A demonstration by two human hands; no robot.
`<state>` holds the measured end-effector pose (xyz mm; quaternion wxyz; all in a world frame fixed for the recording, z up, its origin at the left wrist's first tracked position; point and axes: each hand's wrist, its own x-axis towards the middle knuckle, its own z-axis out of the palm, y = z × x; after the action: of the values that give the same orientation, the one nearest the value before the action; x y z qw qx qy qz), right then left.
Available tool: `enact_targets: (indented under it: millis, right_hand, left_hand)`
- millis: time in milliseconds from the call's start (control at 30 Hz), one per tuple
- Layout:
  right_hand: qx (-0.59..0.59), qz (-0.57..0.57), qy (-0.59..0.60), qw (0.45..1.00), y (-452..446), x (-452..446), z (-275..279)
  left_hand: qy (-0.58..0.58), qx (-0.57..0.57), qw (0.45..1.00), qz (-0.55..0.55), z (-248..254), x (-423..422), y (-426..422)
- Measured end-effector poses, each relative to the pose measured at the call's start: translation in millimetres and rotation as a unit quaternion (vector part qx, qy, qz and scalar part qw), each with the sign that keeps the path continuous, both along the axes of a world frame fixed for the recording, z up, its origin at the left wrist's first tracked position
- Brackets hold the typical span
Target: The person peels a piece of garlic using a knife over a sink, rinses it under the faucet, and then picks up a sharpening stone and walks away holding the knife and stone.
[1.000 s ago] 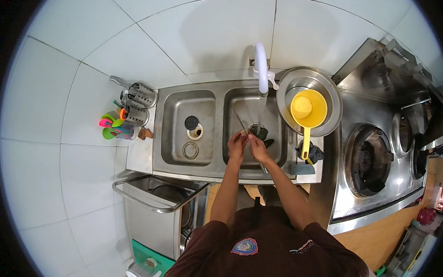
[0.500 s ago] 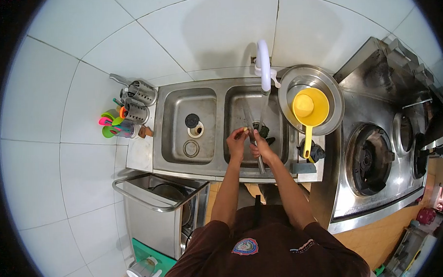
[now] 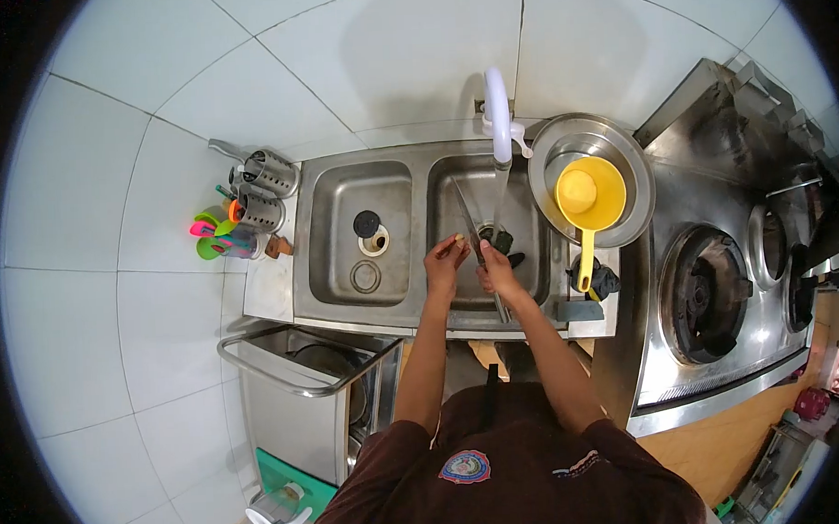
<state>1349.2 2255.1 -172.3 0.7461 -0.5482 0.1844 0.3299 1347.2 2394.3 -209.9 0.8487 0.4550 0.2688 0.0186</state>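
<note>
My right hand [image 3: 500, 274] is closed around a long metal knife [image 3: 466, 205] over the right sink basin [image 3: 442, 189]. Its narrow blade points up and away, and the other end sticks out below my fist. Just left of it, my left hand [image 3: 445, 268] pinches a small yellowish piece [image 3: 459, 238], too small to name, a little apart from the knife. Dark green things [image 3: 503, 241] lie at the basin's drain, partly hidden by my right hand. A thin stream of water seems to fall from the white faucet [image 3: 498, 121] beside the blade.
On the right, a yellow dipper [image 3: 605, 186] rests in a metal bowl [image 3: 547, 156], near a stove [image 3: 649, 365]. The left basin [image 3: 330, 200] holds a dark drain stopper [image 3: 366, 223]. Utensil holders [image 3: 273, 175] stand on the left. Below is an open drawer [image 3: 285, 368].
My left hand has shifted slightly left and up with the yellowish piece, away from the knife. The knife in my right hand tilts a little more to the left.
</note>
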Motion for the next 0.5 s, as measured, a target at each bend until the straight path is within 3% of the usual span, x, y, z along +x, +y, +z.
enact_targets:
  millis: [200,400,500]
  right_hand:
    - [0.041,0.037,0.008,0.998,1.4,0.3,27.3]
    - [-0.039,-0.064,-0.035,0.997,17.5,-1.9,15.9]
    - [0.004,-0.042,-0.012,0.999,15.9,-2.7,21.9]
  left_hand:
    - [-0.013,-0.035,0.999,0.005,2.3,-4.2,-1.1]
    - [-0.036,-0.042,0.998,0.01,11.2,-5.1,-4.1]
    - [-0.031,-0.063,0.997,0.025,11.2,-5.8,-5.1]
